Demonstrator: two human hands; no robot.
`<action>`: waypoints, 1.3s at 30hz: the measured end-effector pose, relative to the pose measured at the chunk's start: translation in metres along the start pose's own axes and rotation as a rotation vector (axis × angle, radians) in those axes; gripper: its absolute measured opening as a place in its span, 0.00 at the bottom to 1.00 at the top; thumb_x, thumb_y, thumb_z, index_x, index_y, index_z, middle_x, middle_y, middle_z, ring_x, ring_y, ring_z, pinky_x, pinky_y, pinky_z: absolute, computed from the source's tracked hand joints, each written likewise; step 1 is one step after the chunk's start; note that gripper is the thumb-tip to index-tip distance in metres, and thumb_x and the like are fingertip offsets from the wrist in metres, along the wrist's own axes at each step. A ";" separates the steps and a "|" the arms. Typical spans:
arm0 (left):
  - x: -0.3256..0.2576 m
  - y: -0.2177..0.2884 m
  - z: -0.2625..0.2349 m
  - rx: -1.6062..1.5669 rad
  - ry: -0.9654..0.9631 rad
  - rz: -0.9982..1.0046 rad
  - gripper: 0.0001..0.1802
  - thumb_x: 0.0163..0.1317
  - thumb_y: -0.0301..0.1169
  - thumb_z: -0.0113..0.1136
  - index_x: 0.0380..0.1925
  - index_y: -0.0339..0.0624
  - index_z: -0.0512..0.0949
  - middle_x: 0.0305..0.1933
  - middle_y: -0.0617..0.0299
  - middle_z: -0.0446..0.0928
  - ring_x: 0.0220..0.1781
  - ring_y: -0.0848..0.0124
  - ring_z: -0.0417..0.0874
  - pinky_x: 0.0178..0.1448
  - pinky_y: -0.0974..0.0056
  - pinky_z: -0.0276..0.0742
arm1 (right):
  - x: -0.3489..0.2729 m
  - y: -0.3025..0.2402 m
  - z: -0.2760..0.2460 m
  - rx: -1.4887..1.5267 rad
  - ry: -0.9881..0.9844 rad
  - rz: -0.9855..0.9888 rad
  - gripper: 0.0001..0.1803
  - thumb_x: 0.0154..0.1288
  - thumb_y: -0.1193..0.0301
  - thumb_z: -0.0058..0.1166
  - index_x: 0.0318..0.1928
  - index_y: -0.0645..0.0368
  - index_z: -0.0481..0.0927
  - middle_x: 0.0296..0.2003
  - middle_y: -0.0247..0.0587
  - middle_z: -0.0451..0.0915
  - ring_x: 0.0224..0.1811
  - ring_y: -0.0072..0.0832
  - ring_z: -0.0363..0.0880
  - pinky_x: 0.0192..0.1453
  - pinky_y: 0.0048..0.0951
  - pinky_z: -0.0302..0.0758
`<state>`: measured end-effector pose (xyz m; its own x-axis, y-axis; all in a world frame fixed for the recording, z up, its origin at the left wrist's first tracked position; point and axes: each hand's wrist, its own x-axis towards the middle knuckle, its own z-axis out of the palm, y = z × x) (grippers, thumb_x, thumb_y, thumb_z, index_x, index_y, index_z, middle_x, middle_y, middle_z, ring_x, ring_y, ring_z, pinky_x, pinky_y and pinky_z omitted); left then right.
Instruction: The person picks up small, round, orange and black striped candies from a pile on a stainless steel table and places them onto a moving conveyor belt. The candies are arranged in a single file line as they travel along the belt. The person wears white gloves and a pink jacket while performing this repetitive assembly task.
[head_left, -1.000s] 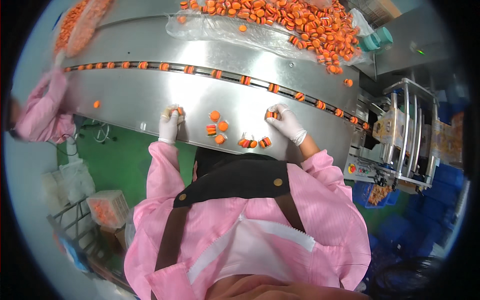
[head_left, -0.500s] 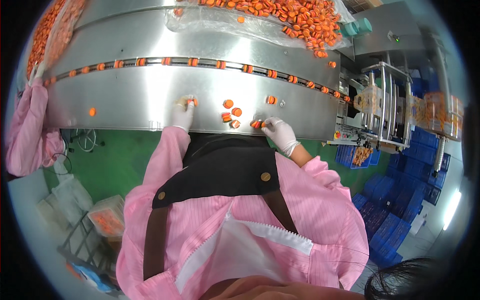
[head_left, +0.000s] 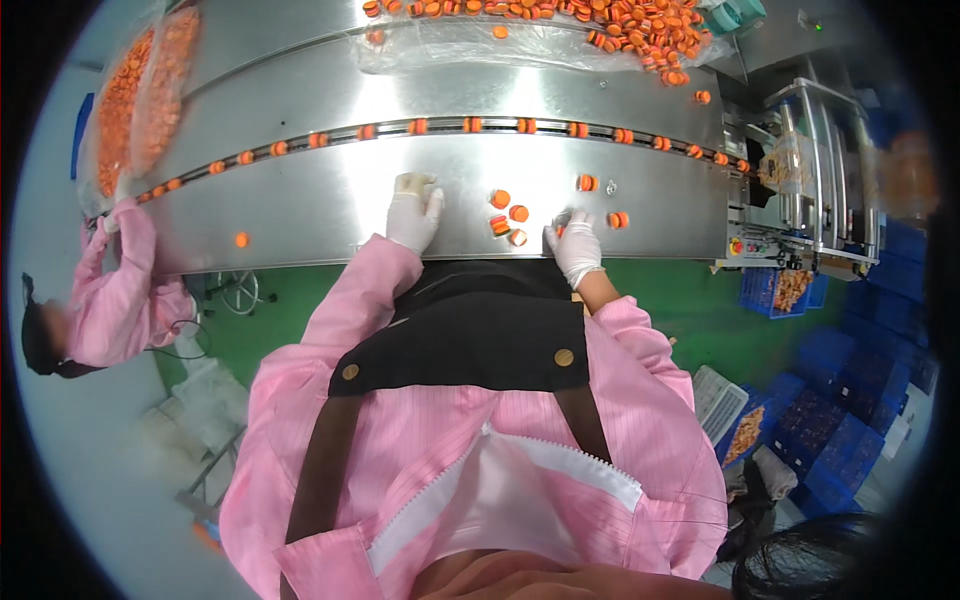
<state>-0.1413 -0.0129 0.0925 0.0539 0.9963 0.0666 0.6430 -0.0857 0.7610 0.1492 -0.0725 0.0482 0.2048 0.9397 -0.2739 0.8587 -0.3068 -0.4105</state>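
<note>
My left hand (head_left: 413, 218), in a white glove, is over the steel table just this side of the conveyor track. Its thumb stands apart from the bent fingers, and no piece shows in it. My right hand (head_left: 577, 250), also gloved, is at the table's near edge, its fingers closed around an orange burger-shaped piece (head_left: 560, 230) that is mostly hidden. Between the hands lies a small group of such orange pieces (head_left: 501, 199), some tipped on their sides. One upright piece (head_left: 587, 183) stands beyond my right hand, another piece (head_left: 618, 220) to its right.
A narrow conveyor track (head_left: 395, 131) carries a row of orange pieces across the steel table (head_left: 330, 210). A large heap of pieces (head_left: 650, 35) lies on clear plastic at the far side. A machine (head_left: 815, 170) stands right; a person in pink (head_left: 115, 285) works at left.
The view has shifted, moving the scene rightward. The orange piece at my left fingers no longer shows there. A piece now lies to the right of my right hand.
</note>
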 end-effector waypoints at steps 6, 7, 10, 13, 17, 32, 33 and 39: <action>0.007 0.023 0.004 0.022 -0.153 0.054 0.11 0.63 0.28 0.57 0.45 0.39 0.76 0.49 0.47 0.71 0.39 0.55 0.81 0.45 0.59 0.79 | -0.008 0.018 0.007 0.083 0.127 -0.100 0.21 0.61 0.67 0.59 0.50 0.63 0.69 0.49 0.58 0.66 0.37 0.54 0.80 0.43 0.47 0.80; 0.010 0.026 0.006 0.025 -0.175 0.067 0.11 0.63 0.28 0.57 0.45 0.39 0.76 0.49 0.47 0.71 0.39 0.55 0.81 0.45 0.59 0.79 | -0.008 0.020 0.008 0.080 0.104 -0.078 0.20 0.61 0.67 0.58 0.50 0.63 0.69 0.49 0.58 0.66 0.37 0.54 0.80 0.43 0.47 0.80; 0.019 0.051 0.010 0.027 -0.283 0.052 0.11 0.63 0.29 0.57 0.45 0.41 0.77 0.49 0.48 0.71 0.40 0.53 0.81 0.46 0.57 0.79 | -0.005 0.018 0.002 0.079 0.036 -0.021 0.20 0.61 0.66 0.58 0.49 0.63 0.71 0.47 0.57 0.68 0.40 0.53 0.80 0.44 0.45 0.80; 0.031 0.072 0.038 0.006 -0.451 0.199 0.14 0.63 0.28 0.56 0.49 0.41 0.76 0.49 0.51 0.71 0.39 0.61 0.80 0.43 0.60 0.78 | -0.002 0.025 -0.009 0.279 0.050 -0.042 0.21 0.57 0.69 0.60 0.48 0.67 0.71 0.43 0.58 0.74 0.40 0.51 0.79 0.48 0.40 0.77; 0.047 0.109 0.086 0.021 -0.818 0.434 0.23 0.63 0.33 0.59 0.57 0.40 0.71 0.52 0.47 0.71 0.49 0.56 0.79 0.52 0.59 0.77 | -0.006 0.024 -0.045 0.644 -0.092 -0.087 0.21 0.58 0.70 0.58 0.50 0.67 0.72 0.46 0.58 0.76 0.44 0.44 0.81 0.52 0.35 0.76; 0.041 0.124 0.083 -0.701 -0.955 -0.157 0.22 0.72 0.45 0.51 0.54 0.40 0.68 0.42 0.62 0.75 0.38 0.76 0.76 0.44 0.69 0.75 | 0.003 -0.010 -0.111 1.149 -0.321 -0.300 0.22 0.57 0.72 0.61 0.51 0.65 0.69 0.39 0.41 0.73 0.41 0.24 0.76 0.47 0.25 0.75; 0.037 0.123 0.082 -0.831 -0.906 -0.174 0.22 0.72 0.45 0.51 0.54 0.39 0.68 0.42 0.63 0.75 0.39 0.76 0.76 0.45 0.68 0.75 | 0.006 -0.014 -0.112 1.138 -0.333 -0.318 0.20 0.58 0.72 0.61 0.49 0.65 0.70 0.39 0.40 0.73 0.40 0.24 0.76 0.47 0.25 0.74; 0.029 0.096 0.072 -0.997 -0.811 -0.097 0.23 0.72 0.45 0.51 0.56 0.40 0.67 0.48 0.61 0.73 0.46 0.75 0.76 0.51 0.67 0.74 | 0.007 -0.047 -0.127 0.732 -0.194 -0.517 0.16 0.57 0.67 0.64 0.43 0.62 0.78 0.41 0.42 0.69 0.46 0.31 0.70 0.49 0.28 0.69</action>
<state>-0.0233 0.0080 0.1213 0.7117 0.6846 -0.1577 -0.1555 0.3724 0.9150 0.1704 -0.0329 0.1761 -0.2615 0.9651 -0.0162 0.2955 0.0640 -0.9532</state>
